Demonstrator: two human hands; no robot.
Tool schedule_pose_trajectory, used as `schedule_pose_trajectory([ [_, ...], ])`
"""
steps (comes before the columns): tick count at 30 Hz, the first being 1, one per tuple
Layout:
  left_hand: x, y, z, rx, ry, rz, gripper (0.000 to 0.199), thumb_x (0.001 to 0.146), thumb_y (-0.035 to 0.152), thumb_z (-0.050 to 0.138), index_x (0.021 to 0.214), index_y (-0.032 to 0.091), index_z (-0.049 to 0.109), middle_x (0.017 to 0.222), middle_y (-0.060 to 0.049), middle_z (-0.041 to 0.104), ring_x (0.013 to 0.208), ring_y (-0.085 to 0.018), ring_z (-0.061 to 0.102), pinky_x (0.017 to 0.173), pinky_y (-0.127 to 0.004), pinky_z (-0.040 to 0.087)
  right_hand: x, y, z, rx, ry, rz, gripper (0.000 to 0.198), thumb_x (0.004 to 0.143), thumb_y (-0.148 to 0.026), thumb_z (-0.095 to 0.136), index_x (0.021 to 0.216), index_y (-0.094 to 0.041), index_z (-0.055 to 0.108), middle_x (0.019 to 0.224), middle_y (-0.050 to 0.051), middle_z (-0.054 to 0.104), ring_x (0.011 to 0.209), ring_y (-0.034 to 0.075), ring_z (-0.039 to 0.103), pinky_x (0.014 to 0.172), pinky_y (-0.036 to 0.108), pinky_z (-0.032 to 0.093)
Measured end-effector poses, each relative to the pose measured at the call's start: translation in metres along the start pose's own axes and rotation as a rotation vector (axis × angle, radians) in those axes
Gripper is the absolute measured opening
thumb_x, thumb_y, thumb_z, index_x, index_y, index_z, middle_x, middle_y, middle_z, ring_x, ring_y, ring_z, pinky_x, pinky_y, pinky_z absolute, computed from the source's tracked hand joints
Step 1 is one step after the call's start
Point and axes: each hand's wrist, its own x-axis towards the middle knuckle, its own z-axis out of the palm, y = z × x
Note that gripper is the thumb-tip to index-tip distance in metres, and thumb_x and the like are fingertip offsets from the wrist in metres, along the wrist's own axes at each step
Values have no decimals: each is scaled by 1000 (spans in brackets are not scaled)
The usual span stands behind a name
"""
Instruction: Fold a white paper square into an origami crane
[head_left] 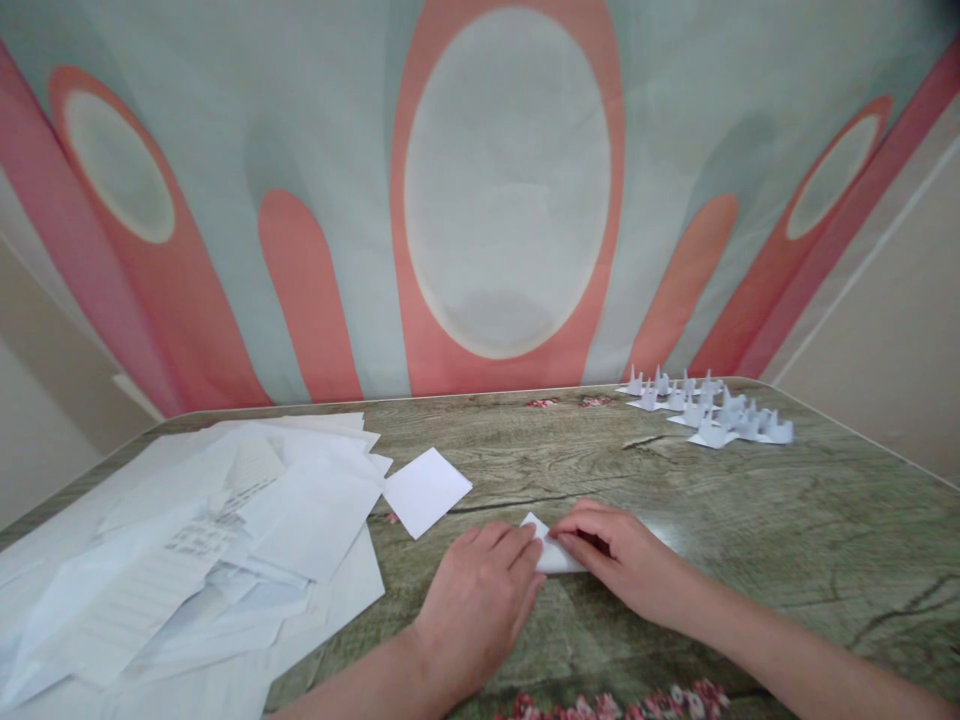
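A small piece of folded white paper (pixel 559 560) lies on the table between my hands, its pointed corner facing away from me. My left hand (pixel 480 610) holds down its left side, fingers curled together over the edge. On the right side, my right hand (pixel 626 555) pinches the paper between thumb and fingers. Part of the paper is hidden under both hands. A white paper square (pixel 427 492) lies flat beyond my left hand, turned like a diamond.
A loose heap of white sheets (pixel 322 510), some printed, covers the left of the wood-patterned table (pixel 517 460). Several folded white paper figures (pixel 712 425) with upright points stand in rows at the back right. A coral and grey-green patterned backdrop (pixel 360 150) rises behind the table.
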Motion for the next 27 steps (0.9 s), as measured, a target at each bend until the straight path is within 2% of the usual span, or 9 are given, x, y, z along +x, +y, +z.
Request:
schedule_pose_trajectory([
  [4,1,0,0,18,-12,13,28,89,24,42,115,20,53,122,-4,55,101,-22,53,85,-38,45,0,0,0,-6,-6,-2,24,89,-26,44,85,-19,66,79,3,60,74,15,55,68,26,42],
  [12,1,0,0,48,-22,2,28,88,25,44,113,19,54,123,-5,55,100,-22,52,86,-38,44,1,2,2,-4,3,8,24,89,-26,45,80,-18,65,79,4,60,73,15,55,68,27,42],
  [19,2,1,0,63,-41,-3,27,89,25,42,113,18,54,122,-6,54,98,-22,52,83,-39,46,-1,-1,-4,-8,3,29,18,87,-25,47,87,-19,64,80,3,57,73,14,54,65,25,42],
  [22,2,1,0,70,-58,-5,28,90,26,41,114,18,53,123,-7,54,98,-23,52,82,-40,46,-4,-5,-8,-16,-39,-11,17,86,-25,49,92,-20,63,87,3,56,69,12,52,62,24,43],
  [27,1,1,0,80,-61,-16,32,90,28,41,118,18,51,122,-7,54,99,-24,51,82,-41,46,-8,-13,-10,-113,-103,-133,21,79,-21,57,99,-21,62,103,6,54,93,18,51,83,31,42],
])
